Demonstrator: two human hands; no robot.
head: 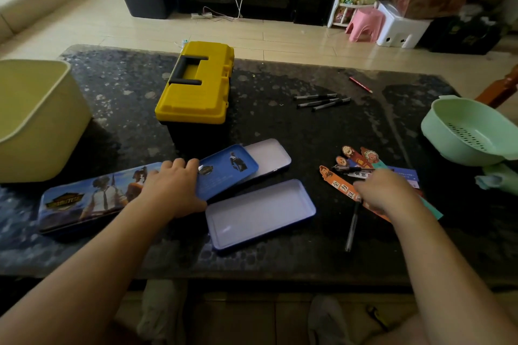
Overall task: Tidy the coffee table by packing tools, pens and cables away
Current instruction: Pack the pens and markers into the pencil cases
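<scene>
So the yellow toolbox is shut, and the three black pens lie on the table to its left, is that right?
Not quite. The head view shows the yellow toolbox shut, but the three black pens lie on the table to its right, not its left.

Bare forearms on both sides, left hand and right hand bare too; down low, two feet in pale grey socks.
</scene>
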